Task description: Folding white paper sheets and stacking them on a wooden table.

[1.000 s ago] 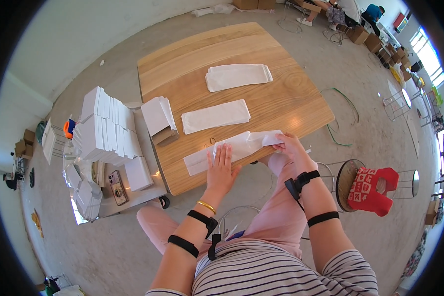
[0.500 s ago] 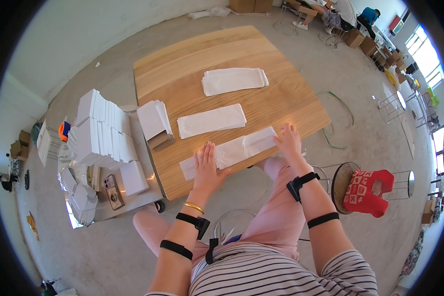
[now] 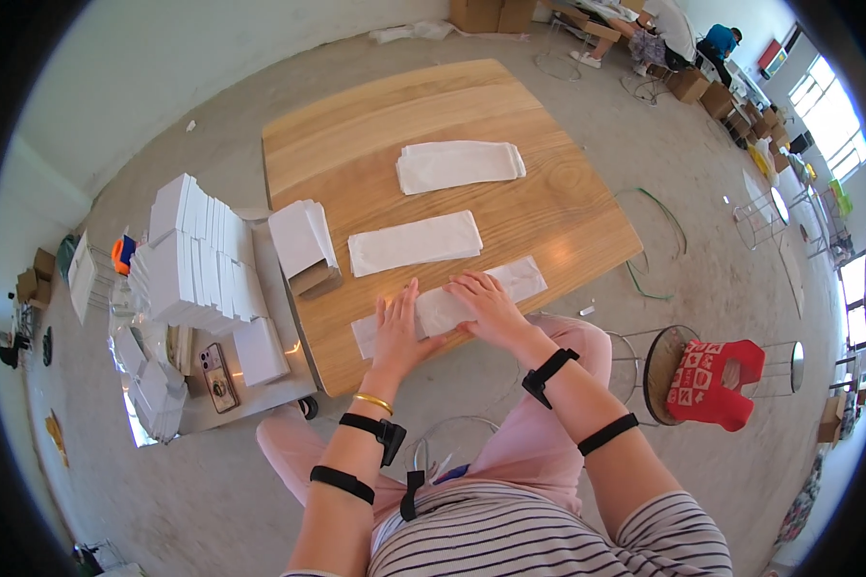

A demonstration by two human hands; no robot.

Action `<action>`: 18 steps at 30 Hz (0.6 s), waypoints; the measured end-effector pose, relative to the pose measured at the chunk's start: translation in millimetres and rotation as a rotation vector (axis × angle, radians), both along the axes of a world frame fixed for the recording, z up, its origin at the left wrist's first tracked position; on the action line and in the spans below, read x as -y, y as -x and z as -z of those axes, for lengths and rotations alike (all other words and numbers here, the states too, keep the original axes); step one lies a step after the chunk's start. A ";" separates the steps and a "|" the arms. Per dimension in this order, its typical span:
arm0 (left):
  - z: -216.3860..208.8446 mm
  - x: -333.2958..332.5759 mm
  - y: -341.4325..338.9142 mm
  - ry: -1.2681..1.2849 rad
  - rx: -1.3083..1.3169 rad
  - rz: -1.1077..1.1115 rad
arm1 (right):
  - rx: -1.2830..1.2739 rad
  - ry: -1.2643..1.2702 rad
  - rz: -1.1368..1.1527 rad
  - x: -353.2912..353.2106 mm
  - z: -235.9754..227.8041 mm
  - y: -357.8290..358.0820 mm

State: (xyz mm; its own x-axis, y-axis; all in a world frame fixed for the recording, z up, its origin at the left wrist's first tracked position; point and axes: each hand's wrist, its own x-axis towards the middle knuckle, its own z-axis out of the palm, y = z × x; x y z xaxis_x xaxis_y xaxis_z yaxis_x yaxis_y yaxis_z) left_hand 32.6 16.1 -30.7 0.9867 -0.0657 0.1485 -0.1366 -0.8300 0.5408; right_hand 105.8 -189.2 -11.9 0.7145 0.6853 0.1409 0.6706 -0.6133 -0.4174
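Near the front edge of the wooden table (image 3: 568, 221) lies a long, thin white strip (image 3: 523, 277), slightly see-through like a flat sleeve. My left hand (image 3: 399, 329) rests on its left part, fingers stretched out and pointing away from me. Just to the right, my right hand (image 3: 491, 310) lies over the middle with fingers spread flat. Parts of the strip under both hands are hidden. Farther back are a middle pile of white strips (image 3: 414, 242) and a far pile of white strips (image 3: 462, 166), both lying flat.
At the table's left edge stands an open white box (image 3: 303, 240). Beside it, a metal cart (image 3: 284, 327) bears tall stacks of white boxes (image 3: 197, 260) and a phone (image 3: 218, 377). A red bag (image 3: 717, 383) sits on a stool to my right. People work far right.
My right hand has moved left along the strip, from its right end to the middle beside my left hand. My left hand stays nearly in place.
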 end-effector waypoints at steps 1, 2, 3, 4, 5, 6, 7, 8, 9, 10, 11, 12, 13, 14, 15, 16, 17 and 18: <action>0.7 0.2 0.4 0.002 -0.003 -0.005 | 0.005 0.011 0.004 -1.9 -0.9 -1.5; 0.2 0.6 -1.9 -0.008 -0.010 -0.013 | 0.005 0.014 0.002 -2.1 -0.8 -4.0; -0.4 1.1 -3.1 -0.019 -0.017 -0.021 | -0.012 0.013 -0.019 -1.9 -1.0 -6.3; -1.2 1.6 -2.9 -0.017 -0.017 -0.023 | -0.029 0.013 -0.040 -1.6 -1.1 -7.2; -3.0 1.7 -2.3 -0.025 -0.035 -0.031 | -0.030 0.013 -0.044 -2.2 -1.8 -7.0; -5.1 0.7 -0.9 -0.034 -0.053 -0.040 | -0.037 0.004 -0.047 -2.8 -2.6 -6.4; -7.6 -1.9 2.4 -0.036 -0.055 -0.046 | -0.045 -0.006 -0.052 -3.9 -3.4 -5.6; -7.5 -5.6 8.5 -0.065 -0.034 -0.094 | -0.049 -0.007 -0.057 -4.9 -5.5 -2.8; -7.7 -9.9 15.0 -0.095 -0.013 -0.143 | -0.050 -0.025 -0.041 -6.1 -7.5 1.1; -8.0 -15.2 23.5 -0.099 -0.018 -0.151 | -0.051 -0.043 -0.027 -8.5 -9.2 5.0; -6.0 -21.8 33.6 -0.100 0.041 -0.249 | -0.051 -0.048 -0.031 -9.0 -9.0 7.9; -4.5 -27.8 43.3 -0.100 0.098 -0.345 | -0.020 -0.046 -0.052 -8.8 -6.7 11.3; -3.0 -33.5 53.2 -0.103 0.097 -0.347 | 0.011 -0.045 -0.073 -9.5 -4.1 15.1; -3.8 -38.8 63.8 -0.142 0.073 -0.414 | 0.011 -0.049 -0.080 -12.9 -2.9 19.0; -3.8 -42.0 71.7 -0.179 0.049 -0.479 | -0.005 -0.050 -0.070 -16.7 -1.6 23.3; -2.9 -43.0 76.5 -0.181 0.049 -0.483 | -0.019 -0.050 -0.058 -20.5 -0.3 28.1; -2.9 -46.3 81.9 -0.186 0.021 -0.538 | -0.017 -0.057 -0.068 -29.5 2.2 34.7; -2.6 -48.6 84.5 -0.187 -0.007 -0.589 | 0.002 -0.060 -0.114 -40.4 6.2 41.9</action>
